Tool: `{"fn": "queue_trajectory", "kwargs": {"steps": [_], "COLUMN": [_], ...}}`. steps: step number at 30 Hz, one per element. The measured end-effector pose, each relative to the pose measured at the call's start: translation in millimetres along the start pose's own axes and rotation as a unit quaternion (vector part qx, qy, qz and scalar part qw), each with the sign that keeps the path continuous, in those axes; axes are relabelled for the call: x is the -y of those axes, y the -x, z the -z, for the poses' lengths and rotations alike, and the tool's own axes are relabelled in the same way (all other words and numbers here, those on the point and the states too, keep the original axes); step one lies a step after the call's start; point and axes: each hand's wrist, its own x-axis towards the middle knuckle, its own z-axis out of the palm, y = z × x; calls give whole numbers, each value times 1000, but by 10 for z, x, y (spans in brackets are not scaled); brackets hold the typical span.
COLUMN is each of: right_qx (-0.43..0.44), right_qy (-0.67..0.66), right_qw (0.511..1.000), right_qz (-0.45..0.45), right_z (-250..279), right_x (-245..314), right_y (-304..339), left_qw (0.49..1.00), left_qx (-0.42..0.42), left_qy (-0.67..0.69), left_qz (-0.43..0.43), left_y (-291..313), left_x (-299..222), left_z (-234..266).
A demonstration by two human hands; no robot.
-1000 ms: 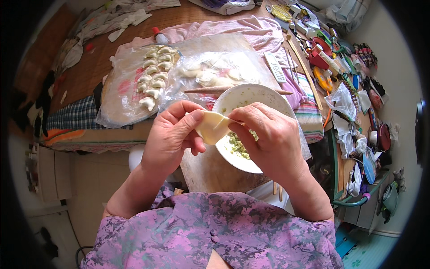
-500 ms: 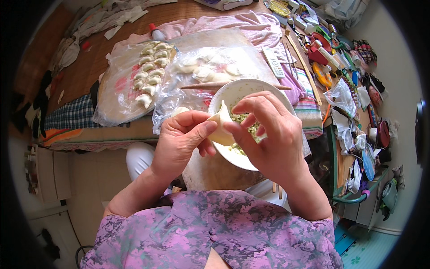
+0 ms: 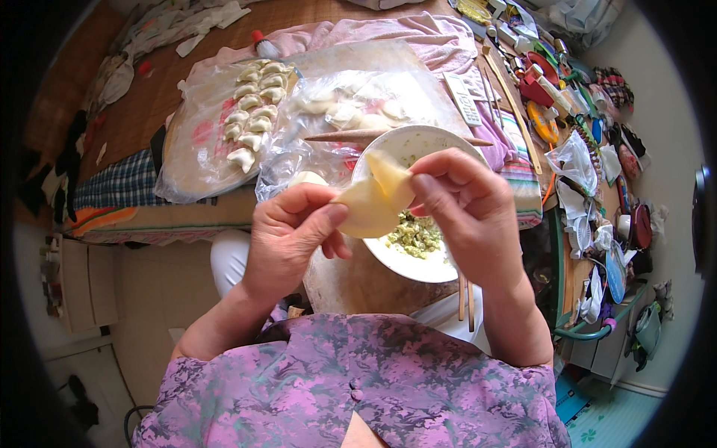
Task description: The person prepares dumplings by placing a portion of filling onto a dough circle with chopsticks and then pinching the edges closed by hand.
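A thin, pale dumpling wrapper (image 3: 364, 211) is stretched between my hands, with a fold standing up near its right side. My left hand (image 3: 287, 235) pinches its left edge between thumb and fingertips. At the right edge, my right hand (image 3: 472, 216) grips it the same way, slightly blurred. Behind and below the wrapper stands a white bowl (image 3: 407, 270) holding chopped green filling (image 3: 417, 236). Folded dumplings (image 3: 251, 112) lie in two rows on a plastic-covered round board to the left. Clear plastic covers more pale dough pieces (image 3: 358, 112) beyond the bowl.
A wooden rolling pin (image 3: 343, 137) lies behind the bowl, and chopsticks (image 3: 466, 302) show beneath its near right side. A white remote control (image 3: 461, 98) rests to the right on pink cloth. Many household items crowd the far right, and a red-handled brush (image 3: 265, 46) sits at the back.
My right hand has taken hold of the wrapper's right edge. The wrapper, folded upright before, is now spread wider between both hands, and more of the filling shows.
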Motion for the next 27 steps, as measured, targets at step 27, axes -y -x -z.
{"fn": "queue_trajectory", "kwargs": {"steps": [27], "right_qx": [68], "right_qy": [-174], "right_qw": [979], "right_qz": [-76], "right_z": [131], "right_x": [198], "right_y": [473], "left_qw": [965], "left_qx": [188], "left_qy": [125], "left_qz": [130], "left_y": [-99], "left_x": [-9], "left_z": [-168]}}
